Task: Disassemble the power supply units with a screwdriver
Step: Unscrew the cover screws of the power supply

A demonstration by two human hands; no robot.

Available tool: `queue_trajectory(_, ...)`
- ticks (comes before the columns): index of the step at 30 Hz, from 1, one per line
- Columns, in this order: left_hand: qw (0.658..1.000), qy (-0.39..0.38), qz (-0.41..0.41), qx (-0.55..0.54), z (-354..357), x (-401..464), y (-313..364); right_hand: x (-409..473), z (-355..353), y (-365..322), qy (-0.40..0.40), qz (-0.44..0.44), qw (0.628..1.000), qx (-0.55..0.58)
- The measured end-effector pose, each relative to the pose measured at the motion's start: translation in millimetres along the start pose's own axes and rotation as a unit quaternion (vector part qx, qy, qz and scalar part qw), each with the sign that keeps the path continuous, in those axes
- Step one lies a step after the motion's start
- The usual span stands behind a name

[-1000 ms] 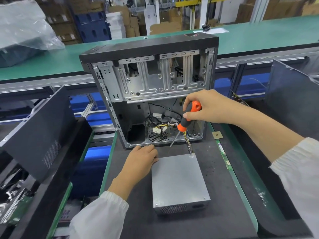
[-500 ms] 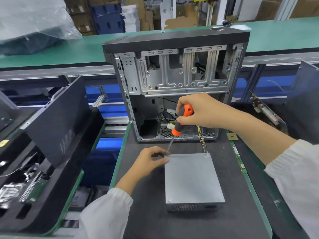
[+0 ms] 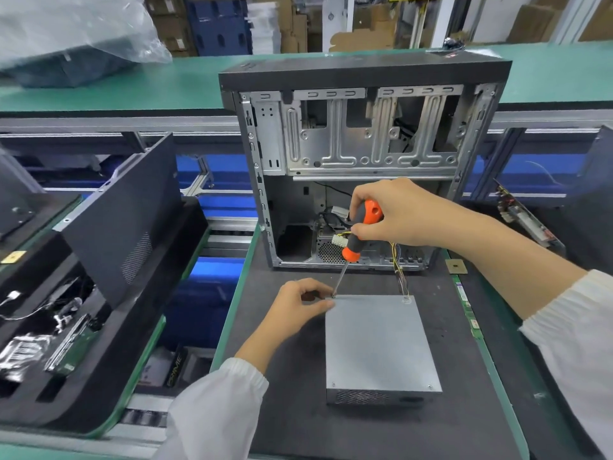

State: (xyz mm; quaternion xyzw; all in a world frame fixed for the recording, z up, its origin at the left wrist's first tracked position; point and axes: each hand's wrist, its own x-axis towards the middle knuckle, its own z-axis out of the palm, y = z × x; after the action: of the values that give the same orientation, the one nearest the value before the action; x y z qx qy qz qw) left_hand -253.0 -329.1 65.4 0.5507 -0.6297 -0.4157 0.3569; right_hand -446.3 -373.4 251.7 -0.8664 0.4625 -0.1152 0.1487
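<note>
Right hand (image 3: 401, 214) gripped the orange-and-black screwdriver (image 3: 360, 234), its tip set on the far-left corner of the silver power supply unit (image 3: 378, 343). Left hand (image 3: 300, 302) pinched that same corner. That unit lay flat on the dark desk (image 3: 292, 419), before the open computer case (image 3: 361, 161).

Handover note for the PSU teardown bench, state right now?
Right hand: grips the orange-and-black screwdriver, tip on the far-left corner screw of the power supply unit.
Left hand: fingers pinched at that same corner, by the tip.
The unit lies flat on the dark mat, lid up, cables trailing to the open computer case behind it.
Done: unit is out of the case.
Left: the lid is still on; both near corner screws are visibly in place, the far-right one is unclear. Remove screws, then lift the lid.
</note>
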Motion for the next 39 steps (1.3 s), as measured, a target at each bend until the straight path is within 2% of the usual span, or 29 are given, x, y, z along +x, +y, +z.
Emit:
queue_trajectory(25, 1.0, -0.007, 0.003, 0.022, 1, 2, -1, 3, -2, -7, -0.025, -0.006, 1.0, -0.01)
queue_trajectory(35, 0.997, 0.007, 0.039, 0.06, 3, 6, 4, 10, 0, -20, -0.04, -0.047, 0.994, -0.091)
queue_trajectory(39, 0.995, 0.0, 0.042, 0.091, 3, 9, 6, 14, 2, -26, -0.007, -0.053, 0.984, -0.172)
